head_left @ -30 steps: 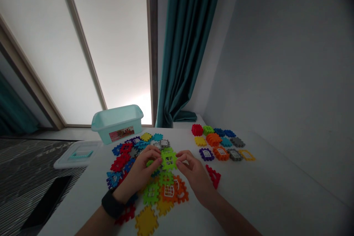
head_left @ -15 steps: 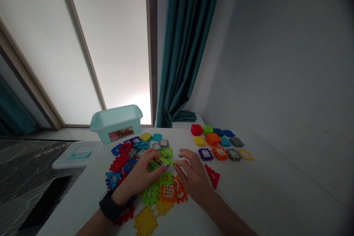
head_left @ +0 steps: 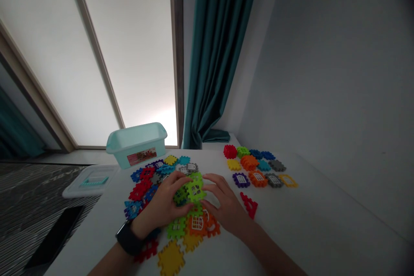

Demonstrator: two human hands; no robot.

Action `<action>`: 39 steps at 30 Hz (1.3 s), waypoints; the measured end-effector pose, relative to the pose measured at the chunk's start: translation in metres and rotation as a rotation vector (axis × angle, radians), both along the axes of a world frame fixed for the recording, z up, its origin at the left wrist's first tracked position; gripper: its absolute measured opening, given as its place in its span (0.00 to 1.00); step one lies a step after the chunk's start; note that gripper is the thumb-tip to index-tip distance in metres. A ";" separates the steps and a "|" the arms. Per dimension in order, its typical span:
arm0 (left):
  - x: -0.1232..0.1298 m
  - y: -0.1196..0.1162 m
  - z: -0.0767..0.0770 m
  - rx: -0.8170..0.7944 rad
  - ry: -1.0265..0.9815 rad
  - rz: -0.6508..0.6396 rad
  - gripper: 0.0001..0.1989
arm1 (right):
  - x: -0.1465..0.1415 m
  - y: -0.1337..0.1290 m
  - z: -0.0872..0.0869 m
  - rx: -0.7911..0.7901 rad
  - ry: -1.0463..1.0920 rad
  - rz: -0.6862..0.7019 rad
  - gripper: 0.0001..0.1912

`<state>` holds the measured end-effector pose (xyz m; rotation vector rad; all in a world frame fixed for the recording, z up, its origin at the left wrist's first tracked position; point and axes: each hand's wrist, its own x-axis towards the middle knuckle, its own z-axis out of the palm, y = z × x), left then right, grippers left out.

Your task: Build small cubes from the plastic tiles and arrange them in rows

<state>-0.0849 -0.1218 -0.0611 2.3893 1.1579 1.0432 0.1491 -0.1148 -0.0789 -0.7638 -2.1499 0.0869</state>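
Observation:
My left hand (head_left: 166,198), with a black watch on the wrist, and my right hand (head_left: 226,205) hold a lime-green toothed window tile (head_left: 195,190) between their fingertips, one hand at each side edge. The tile's face is turned up towards me, above the pile. Under and around it lie more interlocking plastic tiles: a green window tile (head_left: 177,227), an orange window tile (head_left: 197,224) and a yellow tile (head_left: 171,258). Red tiles (head_left: 140,190) and a light-blue tile (head_left: 132,209) lie left of my left hand, which hides part of the pile.
Right of the pile are small stacks sorted by colour, among them red (head_left: 230,152), orange (head_left: 249,162) and purple (head_left: 241,180). A red triangle piece (head_left: 249,205) lies near my right hand. A mint-green bin (head_left: 139,143) stands back left beside its clear lid (head_left: 89,181).
The lime-green tile has tipped from nearly edge-on to face-up between my hands. My right fingers have closed in on its right edge.

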 end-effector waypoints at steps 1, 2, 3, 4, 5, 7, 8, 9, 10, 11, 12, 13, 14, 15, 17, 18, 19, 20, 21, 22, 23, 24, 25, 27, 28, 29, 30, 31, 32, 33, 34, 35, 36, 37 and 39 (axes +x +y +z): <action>-0.002 0.001 -0.001 0.035 0.026 0.003 0.25 | 0.001 0.001 0.000 -0.040 -0.008 0.021 0.12; -0.003 0.001 -0.002 0.066 0.048 0.005 0.27 | 0.003 0.002 -0.001 -0.075 -0.015 0.042 0.13; -0.005 0.002 -0.003 0.091 0.065 0.004 0.28 | 0.004 0.003 -0.001 -0.103 -0.019 0.059 0.14; -0.006 0.002 -0.003 0.110 0.077 0.002 0.29 | 0.004 0.003 0.000 -0.124 -0.018 0.072 0.14; -0.007 0.002 -0.003 0.122 0.086 -0.002 0.30 | 0.005 0.002 0.000 -0.139 -0.015 0.081 0.15; -0.008 0.002 -0.003 0.136 0.099 -0.007 0.30 | 0.004 0.001 0.002 -0.158 -0.011 0.096 0.15; -0.009 0.002 -0.002 0.138 0.106 -0.009 0.31 | 0.004 0.000 0.003 -0.165 -0.011 0.101 0.16; -0.009 0.002 -0.002 0.137 0.117 -0.009 0.31 | 0.003 -0.001 0.005 -0.171 -0.010 0.104 0.16; -0.008 0.002 -0.003 0.138 0.126 -0.006 0.31 | 0.003 -0.002 0.006 -0.173 -0.007 0.103 0.16; -0.008 0.002 -0.003 0.141 0.130 0.002 0.31 | 0.002 -0.003 0.007 -0.173 -0.002 0.100 0.16; -0.007 0.002 -0.004 0.143 0.127 0.013 0.31 | 0.002 -0.003 0.008 -0.170 0.007 0.094 0.16; -0.007 0.002 -0.004 0.145 0.116 0.027 0.30 | 0.001 -0.004 0.009 -0.164 0.019 0.084 0.16; -0.006 0.001 -0.005 0.144 0.101 0.038 0.29 | 0.001 -0.004 0.009 -0.159 0.030 0.072 0.17; -0.005 0.001 -0.005 0.139 0.084 0.046 0.28 | 0.001 -0.004 0.010 -0.154 0.038 0.058 0.17; -0.004 0.000 -0.004 0.123 0.056 0.047 0.25 | 0.002 -0.003 0.010 -0.148 0.045 0.039 0.17; -0.004 0.000 -0.004 0.114 0.045 0.043 0.24 | 0.002 -0.003 0.011 -0.147 0.046 0.035 0.17; -0.003 0.000 -0.003 0.106 0.037 0.036 0.22 | 0.002 -0.003 0.011 -0.147 0.045 0.036 0.16; -0.004 0.000 -0.002 0.100 0.031 0.030 0.21 | 0.002 -0.003 0.011 -0.148 0.044 0.041 0.16; -0.004 0.001 -0.001 0.099 0.027 0.024 0.20 | 0.003 -0.003 0.012 -0.152 0.045 0.044 0.16; -0.004 0.001 0.000 0.102 0.026 0.018 0.19 | 0.003 -0.003 0.013 -0.158 0.046 0.047 0.16; -0.004 0.002 0.000 0.109 0.030 0.014 0.18 | 0.004 -0.003 0.014 -0.166 0.047 0.048 0.16; -0.004 0.003 0.001 0.123 0.036 0.015 0.17 | 0.005 -0.003 0.015 -0.174 0.047 0.049 0.16; -0.004 0.004 0.002 0.140 0.044 0.018 0.17 | 0.006 -0.003 0.016 -0.180 0.048 0.051 0.15; -0.003 0.005 0.003 0.175 0.070 0.031 0.17 | 0.007 -0.003 0.018 -0.183 0.048 0.053 0.15; -0.002 0.006 0.004 0.190 0.088 0.040 0.17 | 0.008 -0.002 0.019 -0.182 0.049 0.053 0.15; -0.001 0.006 0.005 0.202 0.107 0.048 0.17 | 0.008 -0.002 0.020 -0.182 0.049 0.050 0.15; 0.000 0.007 0.007 0.212 0.126 0.056 0.17 | 0.009 -0.002 0.020 -0.183 0.048 0.044 0.15; 0.001 0.008 0.009 0.220 0.144 0.061 0.17 | 0.009 -0.001 0.019 -0.185 0.044 0.038 0.15; 0.003 0.009 0.011 0.227 0.158 0.068 0.17 | 0.009 0.000 0.019 -0.186 0.038 0.033 0.15; 0.004 0.010 0.012 0.233 0.168 0.072 0.16 | 0.009 0.001 0.018 -0.186 0.031 0.026 0.15; 0.005 0.011 0.014 0.238 0.173 0.074 0.16 | 0.009 0.002 0.016 -0.183 0.024 0.018 0.15; 0.006 0.013 0.015 0.241 0.176 0.076 0.16 | 0.010 0.003 0.015 -0.177 0.018 0.006 0.15; 0.008 0.014 0.015 0.241 0.177 0.076 0.15 | 0.012 0.004 0.014 -0.166 0.013 -0.008 0.15; 0.009 0.015 0.015 0.235 0.177 0.075 0.15 | 0.013 0.005 0.013 -0.153 0.009 -0.025 0.15; 0.012 0.019 0.014 0.217 0.172 0.072 0.15 | 0.020 0.007 0.011 -0.122 0.002 -0.062 0.15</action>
